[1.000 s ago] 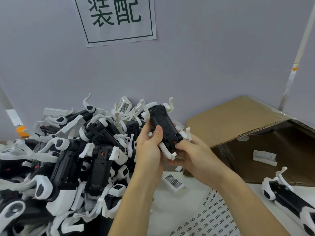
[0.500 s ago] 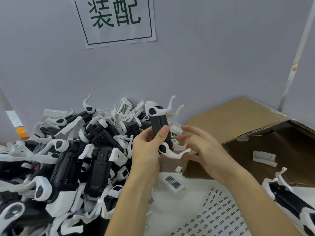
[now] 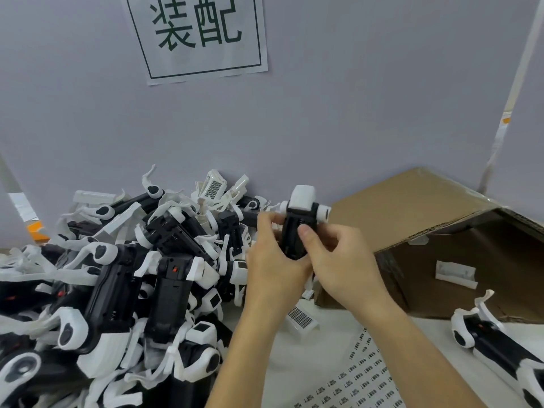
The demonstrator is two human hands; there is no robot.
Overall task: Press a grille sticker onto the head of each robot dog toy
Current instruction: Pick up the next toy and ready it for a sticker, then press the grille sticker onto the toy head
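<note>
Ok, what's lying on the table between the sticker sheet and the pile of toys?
In the head view, one loose white head piece with a grille sticker lies there, under the left forearm.

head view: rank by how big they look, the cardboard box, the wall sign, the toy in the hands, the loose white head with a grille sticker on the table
1. cardboard box
2. wall sign, partly cut off at the top edge
3. robot dog toy held in both hands, partly covered by fingers
4. loose white head

This is apparent size only; nearness to the camera varies.
</note>
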